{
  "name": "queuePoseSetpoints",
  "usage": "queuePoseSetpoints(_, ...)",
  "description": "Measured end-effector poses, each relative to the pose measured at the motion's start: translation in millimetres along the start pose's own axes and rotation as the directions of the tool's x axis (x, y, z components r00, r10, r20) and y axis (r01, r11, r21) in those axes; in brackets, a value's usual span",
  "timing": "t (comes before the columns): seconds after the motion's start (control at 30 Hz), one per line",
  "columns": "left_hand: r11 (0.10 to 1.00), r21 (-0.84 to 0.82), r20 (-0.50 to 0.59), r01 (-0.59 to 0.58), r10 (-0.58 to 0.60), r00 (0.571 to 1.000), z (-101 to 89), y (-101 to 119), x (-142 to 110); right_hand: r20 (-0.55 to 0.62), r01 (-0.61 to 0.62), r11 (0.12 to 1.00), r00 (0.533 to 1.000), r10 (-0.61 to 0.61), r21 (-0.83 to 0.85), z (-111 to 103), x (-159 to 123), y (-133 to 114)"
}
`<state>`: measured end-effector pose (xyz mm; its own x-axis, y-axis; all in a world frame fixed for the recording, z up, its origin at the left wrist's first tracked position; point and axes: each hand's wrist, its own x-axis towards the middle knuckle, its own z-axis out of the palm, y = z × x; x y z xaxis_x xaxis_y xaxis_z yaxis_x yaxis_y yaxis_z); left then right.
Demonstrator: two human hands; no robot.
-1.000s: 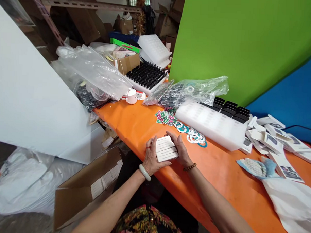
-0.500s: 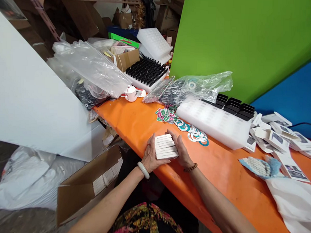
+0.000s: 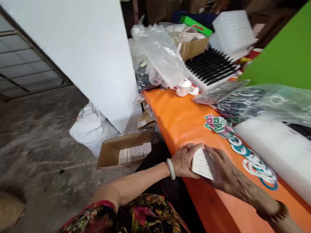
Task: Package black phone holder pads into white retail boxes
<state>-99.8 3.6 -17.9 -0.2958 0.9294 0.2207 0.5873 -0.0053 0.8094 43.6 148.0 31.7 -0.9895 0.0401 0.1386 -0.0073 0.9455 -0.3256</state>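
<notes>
A stack of several small white boxes (image 3: pixel 202 163) is pressed between my two hands at the near edge of the orange table (image 3: pixel 176 113). My left hand (image 3: pixel 186 161), with a pale bangle at its wrist, grips the stack from the left. Against the right side lies my right hand (image 3: pixel 226 170), slightly blurred, its fingers partly covering the boxes. On the floor to the left stands an open cardboard carton (image 3: pixel 107 155), with rows of similar white boxes (image 3: pixel 135 153) along its far right part.
Beyond my hands lie printed cards (image 3: pixel 216 123), teal and white rings (image 3: pixel 258 169) and a white foam tray (image 3: pixel 277 148). A small pink pot (image 3: pixel 183 88) and clear plastic bags (image 3: pixel 163 52) sit farther back. A white panel (image 3: pixel 96 53) and a white sack (image 3: pixel 92 129) stand left.
My view has swung left, bringing more of the floor and the carton into sight. Both hands have moved with the box stack toward the table's near left edge, still holding it.
</notes>
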Motion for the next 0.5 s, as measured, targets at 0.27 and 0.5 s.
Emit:
queuePoseSetpoints(0.27, 0.983, 0.126, -0.093, 0.132, -0.120, 0.988, -84.5, -23, -92, 0.080, 0.133, 0.976, 0.986, -0.148, 0.171, 57, 80, -72)
queuePoseSetpoints(0.5, 0.846, 0.222, -0.144, 0.484, -0.463, 0.875, -131.1, -90, -161, 0.241, 0.232, 0.940, 0.925, -0.292, 0.250, 167, 164, -121)
